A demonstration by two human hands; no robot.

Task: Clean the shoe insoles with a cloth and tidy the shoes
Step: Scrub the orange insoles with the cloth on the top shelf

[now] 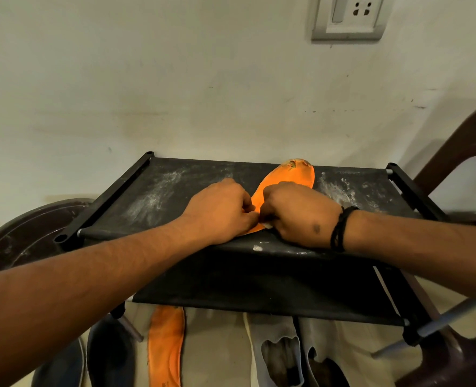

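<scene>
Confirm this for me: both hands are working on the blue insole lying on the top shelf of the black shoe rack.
Not quite: the head view shows the insole is orange, not blue. Both hands, left hand and right hand, are on it, on the black shoe rack's top shelf.

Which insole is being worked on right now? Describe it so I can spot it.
Find the black rack against the wall. On its top shelf lies an orange insole, its worn toe toward the wall, with the left hand and right hand on its heel end. The other orange insole lies on the floor below.
</scene>
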